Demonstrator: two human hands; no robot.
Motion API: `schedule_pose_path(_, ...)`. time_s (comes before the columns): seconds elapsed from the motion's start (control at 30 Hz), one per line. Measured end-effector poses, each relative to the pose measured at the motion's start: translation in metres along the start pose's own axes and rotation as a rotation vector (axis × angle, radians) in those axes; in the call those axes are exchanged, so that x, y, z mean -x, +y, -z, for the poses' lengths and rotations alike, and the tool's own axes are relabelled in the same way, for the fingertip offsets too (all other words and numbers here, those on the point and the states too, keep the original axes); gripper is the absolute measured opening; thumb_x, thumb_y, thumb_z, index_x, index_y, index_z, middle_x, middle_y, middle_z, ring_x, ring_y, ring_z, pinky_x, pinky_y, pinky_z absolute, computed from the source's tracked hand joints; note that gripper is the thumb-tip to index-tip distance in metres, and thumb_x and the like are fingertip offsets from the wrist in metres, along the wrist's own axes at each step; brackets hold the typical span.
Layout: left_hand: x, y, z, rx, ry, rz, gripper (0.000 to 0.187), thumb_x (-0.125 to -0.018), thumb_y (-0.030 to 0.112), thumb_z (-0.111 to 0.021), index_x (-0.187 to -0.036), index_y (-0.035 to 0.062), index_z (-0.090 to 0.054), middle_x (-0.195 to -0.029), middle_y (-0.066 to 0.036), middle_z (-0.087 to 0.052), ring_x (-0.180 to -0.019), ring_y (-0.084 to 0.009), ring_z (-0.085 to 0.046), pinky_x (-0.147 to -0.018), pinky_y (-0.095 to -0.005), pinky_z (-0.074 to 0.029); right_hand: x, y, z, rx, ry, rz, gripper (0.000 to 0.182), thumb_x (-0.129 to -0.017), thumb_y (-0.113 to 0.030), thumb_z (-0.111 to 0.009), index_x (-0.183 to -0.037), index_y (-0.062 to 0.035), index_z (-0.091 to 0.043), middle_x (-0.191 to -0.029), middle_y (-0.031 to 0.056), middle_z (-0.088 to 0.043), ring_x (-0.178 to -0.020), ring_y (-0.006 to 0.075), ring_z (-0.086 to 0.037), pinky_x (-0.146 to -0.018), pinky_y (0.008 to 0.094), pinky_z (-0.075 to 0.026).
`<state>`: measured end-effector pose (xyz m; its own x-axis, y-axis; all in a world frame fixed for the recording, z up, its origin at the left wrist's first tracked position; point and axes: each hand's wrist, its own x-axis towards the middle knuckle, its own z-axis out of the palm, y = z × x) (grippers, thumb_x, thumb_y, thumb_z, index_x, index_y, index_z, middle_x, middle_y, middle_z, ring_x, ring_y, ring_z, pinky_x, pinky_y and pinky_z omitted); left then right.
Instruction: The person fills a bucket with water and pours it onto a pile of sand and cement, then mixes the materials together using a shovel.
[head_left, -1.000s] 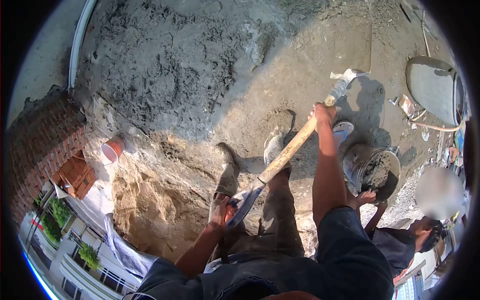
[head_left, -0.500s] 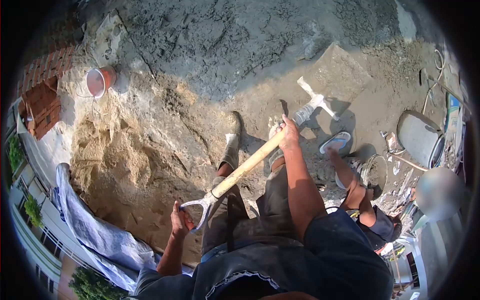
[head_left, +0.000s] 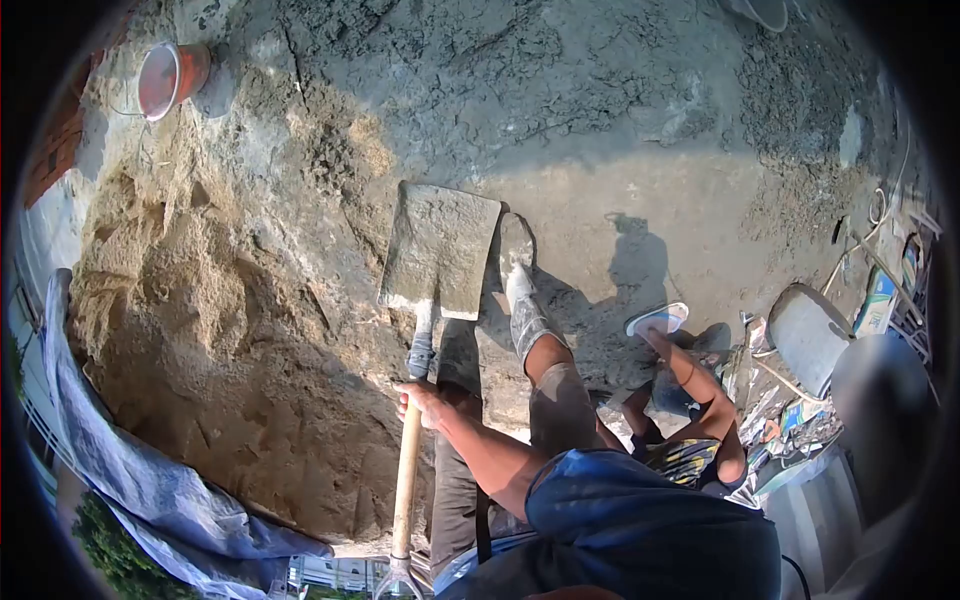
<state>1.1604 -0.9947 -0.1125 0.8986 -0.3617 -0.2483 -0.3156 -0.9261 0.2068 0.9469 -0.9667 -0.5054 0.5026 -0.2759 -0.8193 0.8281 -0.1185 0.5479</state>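
My right hand (head_left: 424, 402) is wrapped round the wooden shaft of a shovel (head_left: 408, 470), just below its metal neck. The square, mud-coated blade (head_left: 443, 247) points away from me, in front of my legs. The shovel's forked handle (head_left: 399, 577) lies at the bottom edge of the view. My left hand does not show; the forked end has no visible fingers on it. Wet grey mortar (head_left: 500, 90) spreads beyond the blade, and a sand pile (head_left: 210, 290) lies to the left.
An orange bucket (head_left: 173, 80) stands at the upper left. A blue-white tarp (head_left: 170, 480) edges the sand. Close by on the right is another person's sandalled foot (head_left: 658, 320) and bent leg. Beyond it are a grey tub (head_left: 808, 335), rubbish and a blurred person.
The shovel has swung from slanting right to nearly upright in view, its blade now left of centre. The view has shifted right. My left hand has gone out of sight.
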Motion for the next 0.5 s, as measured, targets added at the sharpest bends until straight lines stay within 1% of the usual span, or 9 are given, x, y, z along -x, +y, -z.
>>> schedule_pose_path(0.13, 0.019, 0.016, -0.077, 0.130, -0.174, 0.075, 0.043, -0.082, 0.047, -0.043, -0.053, 0.0150, -0.037, -0.040, 0.004, -0.028, -0.033, -0.0109, -0.032, -0.033, -0.0261, -0.029, -0.013, -0.087, -0.017, 0.046, 0.020, 0.169, 0.020, -0.076, -0.015, -0.064, -0.069, -0.0114, -0.045, -0.058, 0.0003, -0.044, -0.045, 0.0154, -0.044, -0.043, 0.0349, -0.041)
schedule_pose_path(0.17, 0.031, 0.023, -0.105, 0.180, -0.275, 0.105, 0.043, -0.082, 0.047, -0.043, -0.053, 0.0149, -0.037, -0.040, 0.004, -0.029, -0.033, -0.0108, -0.033, -0.033, -0.0261, -0.029, -0.008, -0.127, -0.022, 0.014, -0.056, 0.222, 0.020, -0.075, -0.014, -0.063, -0.068, -0.0114, -0.044, -0.057, 0.0003, -0.043, -0.044, 0.0159, -0.044, -0.043, 0.0349, -0.041)
schedule_pose_path(0.23, 0.072, 0.041, -0.167, 0.274, -0.635, 0.130, 0.042, -0.082, 0.048, -0.043, -0.057, 0.0140, -0.040, -0.044, 0.002, -0.033, -0.036, -0.0119, -0.033, -0.036, -0.0271, -0.031, 0.021, -0.222, -0.047, 0.063, -0.065, 0.327, 0.021, -0.076, -0.012, -0.061, -0.066, -0.0110, -0.043, -0.055, 0.0010, -0.041, -0.042, 0.0173, -0.043, -0.043, 0.0356, -0.041)
schedule_pose_path(0.27, 0.097, 0.048, -0.195, 0.275, -0.725, 0.168, 0.041, -0.082, 0.047, -0.044, -0.058, 0.0134, -0.041, -0.046, 0.001, -0.034, -0.037, -0.0128, -0.033, -0.038, -0.0274, -0.032, 0.048, -0.271, -0.063, 0.117, 0.010, 0.380, 0.021, -0.076, -0.010, -0.061, -0.066, -0.0107, -0.043, -0.055, 0.0015, -0.042, -0.042, 0.0176, -0.043, -0.043, 0.0362, -0.042)
schedule_pose_path(0.33, 0.155, 0.063, -0.239, 0.299, -0.872, 0.251, 0.039, -0.083, 0.046, -0.044, -0.063, 0.0123, -0.043, -0.048, 0.000, -0.034, -0.040, -0.0138, -0.034, -0.041, -0.0289, -0.035, 0.074, -0.354, -0.079, 0.192, 0.003, 0.567, 0.017, -0.079, -0.010, -0.060, -0.075, -0.0088, -0.044, -0.058, 0.0020, -0.043, -0.045, 0.0171, -0.044, -0.046, 0.0372, -0.044)
schedule_pose_path(0.4, 0.201, 0.064, -0.279, 0.362, -1.077, 0.284, 0.039, -0.085, 0.045, -0.044, -0.065, 0.0116, -0.045, -0.048, -0.001, -0.033, -0.041, -0.0138, -0.034, -0.043, -0.0299, -0.038, 0.092, -0.432, -0.088, 0.234, 0.039, 0.737, 0.015, -0.076, -0.003, -0.063, -0.078, -0.0009, -0.048, -0.063, 0.0075, -0.048, -0.049, 0.0199, -0.050, -0.045, 0.0397, -0.047)
schedule_pose_path(0.43, 0.220, 0.062, -0.302, 0.407, -1.218, 0.264, 0.040, -0.086, 0.044, -0.043, -0.064, 0.0113, -0.045, -0.048, -0.001, -0.033, -0.042, -0.0137, -0.035, -0.043, -0.0298, -0.038, 0.129, -0.455, -0.106, 0.343, 0.112, 0.875, 0.016, -0.076, -0.003, -0.064, -0.081, 0.0020, -0.050, -0.068, 0.0097, -0.052, -0.053, 0.0205, -0.053, -0.047, 0.0389, -0.050)
schedule_pose_path(0.47, 0.266, 0.078, -0.326, 0.504, -1.308, 0.258, 0.041, -0.088, 0.043, -0.044, -0.063, 0.0114, -0.045, -0.048, -0.002, -0.035, -0.042, -0.0138, -0.037, -0.043, -0.0303, -0.039, 0.148, -0.484, -0.116, 0.397, 0.036, 1.055, 0.020, -0.075, -0.002, -0.065, -0.086, 0.0054, -0.049, -0.072, 0.0129, -0.055, -0.057, 0.0217, -0.056, -0.049, 0.0373, -0.052)
schedule_pose_path(0.5, 0.295, 0.095, -0.351, 0.547, -1.312, 0.320, 0.039, -0.088, 0.042, -0.045, -0.063, 0.0114, -0.045, -0.049, -0.002, -0.037, -0.043, -0.0140, -0.039, -0.045, -0.0309, -0.041, 0.168, -0.505, -0.130, 0.553, 0.139, 1.146, 0.026, -0.075, -0.003, -0.067, -0.092, 0.0024, -0.048, -0.071, 0.0091, -0.055, -0.061, 0.0188, -0.057, -0.054, 0.0327, -0.054)
